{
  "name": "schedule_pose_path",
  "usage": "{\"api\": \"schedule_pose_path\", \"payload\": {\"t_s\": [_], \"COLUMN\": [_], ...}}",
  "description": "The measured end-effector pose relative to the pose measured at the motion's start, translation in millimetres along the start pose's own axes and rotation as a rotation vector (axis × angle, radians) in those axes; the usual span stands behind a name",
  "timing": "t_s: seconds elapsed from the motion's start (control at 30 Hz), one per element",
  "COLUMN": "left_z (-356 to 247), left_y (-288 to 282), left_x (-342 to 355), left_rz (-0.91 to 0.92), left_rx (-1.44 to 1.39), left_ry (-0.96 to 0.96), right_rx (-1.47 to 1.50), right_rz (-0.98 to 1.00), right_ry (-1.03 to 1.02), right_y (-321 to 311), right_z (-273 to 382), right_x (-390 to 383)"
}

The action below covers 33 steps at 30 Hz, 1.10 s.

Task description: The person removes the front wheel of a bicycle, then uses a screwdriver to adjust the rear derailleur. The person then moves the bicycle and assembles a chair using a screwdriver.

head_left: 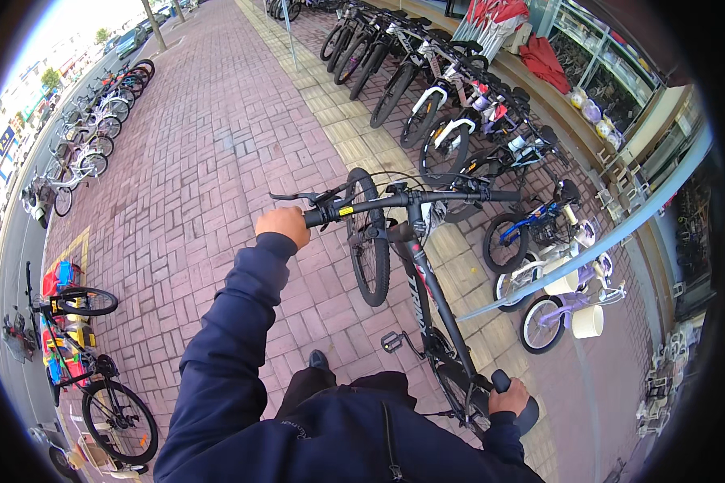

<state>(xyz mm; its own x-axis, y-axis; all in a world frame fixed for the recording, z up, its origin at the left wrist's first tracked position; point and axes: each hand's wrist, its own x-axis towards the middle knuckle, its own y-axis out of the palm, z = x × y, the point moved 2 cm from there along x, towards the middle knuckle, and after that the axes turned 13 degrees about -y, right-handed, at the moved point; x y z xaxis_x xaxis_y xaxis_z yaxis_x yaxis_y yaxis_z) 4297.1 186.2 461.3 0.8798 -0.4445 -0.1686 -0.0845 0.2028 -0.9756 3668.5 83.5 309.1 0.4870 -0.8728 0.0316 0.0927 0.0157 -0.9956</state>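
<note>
A black mountain bike (432, 282) stands upright just right of my body, its front wheel (370, 249) pointing ahead. My left hand (283, 227) is wrapped round the left grip of its handlebar (459, 196), below the brake lever (294, 196). The right end of the bar has no hand on it. Farther back, my right hand (509, 399) is closed over the front part of the black saddle (528, 417). A black pedal (392, 342) sticks out beside my legs. My body and sleeve hide part of the rear wheel.
Reddish brick paving (217, 185) with a yellow tactile strip (354, 137) runs ahead. Parked bikes (427, 88) line the shopfront on the right, with a purple child's bike (552, 318) nearer. On the left stand another black bike (121, 419) and a row of bikes (97, 129) along the road.
</note>
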Motion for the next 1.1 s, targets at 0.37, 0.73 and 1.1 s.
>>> {"api": "schedule_pose_path", "payload": {"t_s": [0.37,0.73,1.1], "left_z": [7,1,43], "left_y": [-32,-49,-56], "left_x": [260,488,713], "left_rz": [-0.024,-0.006,0.01], "left_rx": [0.001,0.032,-0.079], "left_ry": [0.053,0.003,-0.066], "right_rx": [-0.015,0.183,0.265], "right_rz": [0.037,0.409,0.622], "right_ry": [0.075,0.095,-0.131], "right_y": [20,19,41], "right_z": [152,299,452], "right_x": [154,354,558]}}
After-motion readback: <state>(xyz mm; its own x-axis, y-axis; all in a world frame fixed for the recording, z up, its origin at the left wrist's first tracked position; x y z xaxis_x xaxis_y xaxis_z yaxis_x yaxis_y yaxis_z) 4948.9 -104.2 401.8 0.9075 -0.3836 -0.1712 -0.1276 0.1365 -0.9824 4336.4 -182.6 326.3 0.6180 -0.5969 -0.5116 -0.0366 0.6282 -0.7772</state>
